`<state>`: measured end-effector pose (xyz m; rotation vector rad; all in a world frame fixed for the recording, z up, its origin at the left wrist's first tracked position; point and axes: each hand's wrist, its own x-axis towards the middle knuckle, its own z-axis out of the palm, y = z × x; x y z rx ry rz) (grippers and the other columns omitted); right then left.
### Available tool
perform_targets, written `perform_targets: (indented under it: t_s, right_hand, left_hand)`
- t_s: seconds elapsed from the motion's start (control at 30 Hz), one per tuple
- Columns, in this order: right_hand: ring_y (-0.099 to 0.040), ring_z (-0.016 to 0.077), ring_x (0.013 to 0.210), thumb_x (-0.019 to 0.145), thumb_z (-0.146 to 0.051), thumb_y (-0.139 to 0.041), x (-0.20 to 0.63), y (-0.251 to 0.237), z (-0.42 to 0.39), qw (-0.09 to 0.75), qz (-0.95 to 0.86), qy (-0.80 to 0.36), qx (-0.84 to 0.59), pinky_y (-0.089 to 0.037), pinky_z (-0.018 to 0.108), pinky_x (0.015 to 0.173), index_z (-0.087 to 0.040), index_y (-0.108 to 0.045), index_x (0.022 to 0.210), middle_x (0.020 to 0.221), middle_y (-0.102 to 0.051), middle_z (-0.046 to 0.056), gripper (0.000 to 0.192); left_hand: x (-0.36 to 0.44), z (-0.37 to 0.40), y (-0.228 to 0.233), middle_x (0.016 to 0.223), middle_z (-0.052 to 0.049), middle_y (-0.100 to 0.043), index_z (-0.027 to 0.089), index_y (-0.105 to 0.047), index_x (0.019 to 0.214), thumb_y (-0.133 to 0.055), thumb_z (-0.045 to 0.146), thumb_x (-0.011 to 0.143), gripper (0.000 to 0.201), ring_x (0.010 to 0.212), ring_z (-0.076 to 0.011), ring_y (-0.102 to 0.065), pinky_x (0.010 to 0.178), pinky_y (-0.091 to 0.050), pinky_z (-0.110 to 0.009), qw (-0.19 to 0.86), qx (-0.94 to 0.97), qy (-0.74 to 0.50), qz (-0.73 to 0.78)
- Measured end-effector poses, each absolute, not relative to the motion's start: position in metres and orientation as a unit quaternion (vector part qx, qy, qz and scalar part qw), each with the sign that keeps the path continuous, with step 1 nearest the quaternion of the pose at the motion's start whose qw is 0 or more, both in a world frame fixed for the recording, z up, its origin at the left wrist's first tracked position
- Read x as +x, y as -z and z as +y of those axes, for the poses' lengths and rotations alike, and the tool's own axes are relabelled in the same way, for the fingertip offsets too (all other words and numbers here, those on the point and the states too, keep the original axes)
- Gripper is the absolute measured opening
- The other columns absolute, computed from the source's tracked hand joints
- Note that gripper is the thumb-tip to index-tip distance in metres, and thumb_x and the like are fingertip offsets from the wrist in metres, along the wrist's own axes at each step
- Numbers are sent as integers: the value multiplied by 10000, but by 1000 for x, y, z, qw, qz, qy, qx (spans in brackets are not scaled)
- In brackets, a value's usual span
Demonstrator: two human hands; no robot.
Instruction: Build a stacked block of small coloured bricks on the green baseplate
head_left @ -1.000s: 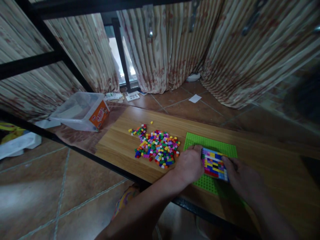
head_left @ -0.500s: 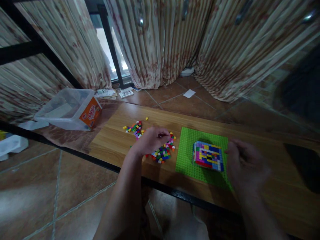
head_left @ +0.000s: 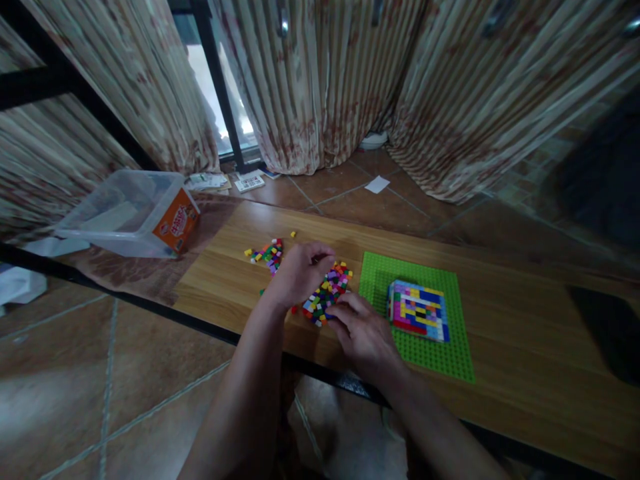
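A pile of small colourful toy bricks [head_left: 327,288] lies on the wooden table. Over its left side hovers my left hand [head_left: 303,270], thumb and fingers loosely bent and apart, with nothing visible between them. From the near right, my right hand [head_left: 365,333] reaches to the pile's edge; its thumb and fingertips close around a small blue brick [head_left: 329,315]. To the right of that hand, a block built of multicoloured bricks [head_left: 419,312] sits on a green studded baseplate [head_left: 375,270]. The palms of both hands are hidden.
A smaller cluster of loose bricks [head_left: 270,253] lies left of the pile, with a single yellow brick [head_left: 293,234] behind. A clear plastic bin [head_left: 125,213] with an orange label stands at the far left. A dark flat object [head_left: 605,327] lies at the table's right.
My right hand has moved left from beside the baseplate's right edge to the brick pile, uncovering the plate's right side. My left hand has stayed over the pile, shifting slightly.
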<state>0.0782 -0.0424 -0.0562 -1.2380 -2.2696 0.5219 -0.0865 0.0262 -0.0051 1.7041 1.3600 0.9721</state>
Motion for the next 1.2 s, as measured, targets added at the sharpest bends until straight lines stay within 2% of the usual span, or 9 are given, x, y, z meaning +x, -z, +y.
perform_targets:
  t_s: [0.2,0.37,0.63,0.8,0.97,1.2]
  right_hand:
    - [-623,223,912,922,-186,-527,73,59,-39,240,-831,-166,-474,-526,342,781,-198,-686,904,1000,-638,81,161]
    - [-625,228,924,931,-195,-515,72,61,-38,234,-834,-145,-478,-526,345,780,-192,-690,972,1037,-641,92,179]
    - [-597,200,933,906,-166,-570,76,54,-39,234,-828,-215,-462,-508,333,830,-215,-688,882,971,-628,49,130]
    - [-591,212,983,901,-160,-575,79,51,-39,223,-831,-218,-460,-504,348,856,-207,-682,966,1019,-618,60,133]
    - [-585,212,962,917,-175,-550,78,53,-39,212,-840,-211,-453,-511,345,846,-217,-686,937,1000,-616,60,143]
    - [-574,226,982,927,-162,-491,71,56,-38,255,-824,-211,-460,-495,361,856,-211,-624,941,1038,-602,84,142]
  left_hand:
    - [-88,26,9,773,-38,-715,130,-723,827,-555,196,850,182,744,-155,-629,663,-485,-234,357,671,-367,537]
    - [-88,27,11,776,-34,-721,140,-723,825,-540,199,856,195,746,-152,-638,655,-490,-228,351,676,-366,535]
    - [-88,26,12,784,-33,-728,149,-718,826,-540,214,852,191,749,-152,-643,661,-497,-226,348,679,-366,532]
    - [-88,26,13,752,-20,-716,153,-711,803,-533,217,853,195,728,-142,-630,652,-485,-215,346,683,-361,533]
    - [-87,26,11,782,-34,-723,137,-717,838,-537,214,846,197,740,-152,-636,670,-491,-227,350,684,-350,535]
    - [-86,26,11,779,-36,-717,139,-717,839,-530,218,850,203,733,-155,-633,671,-494,-234,355,685,-346,534]
